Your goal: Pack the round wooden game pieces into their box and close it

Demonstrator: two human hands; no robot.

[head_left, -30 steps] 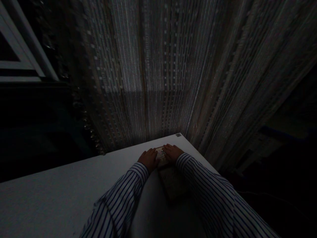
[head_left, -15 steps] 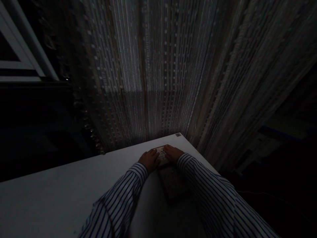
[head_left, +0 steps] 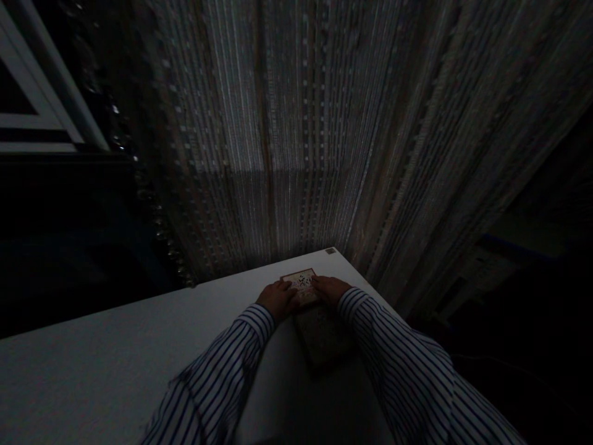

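Note:
A light, flat board-like piece with dark markings lies near the far right corner of the white table. My left hand rests at its left edge, fingers reaching onto the surface. At its right edge is my right hand, its fingertips on the piece. A darker flat rectangular piece adjoins it on the near side, between my forearms. The scene is very dim, so it is hard to tell whether either hand grips anything.
The white table extends to the left. A string curtain hangs behind it. A small dark square marks the far corner. A pale frame stands at upper left, and dark shapes fill the right side.
My right hand has shifted slightly right and down, and my left hand slightly left. More of the light piece's far edge now shows between them.

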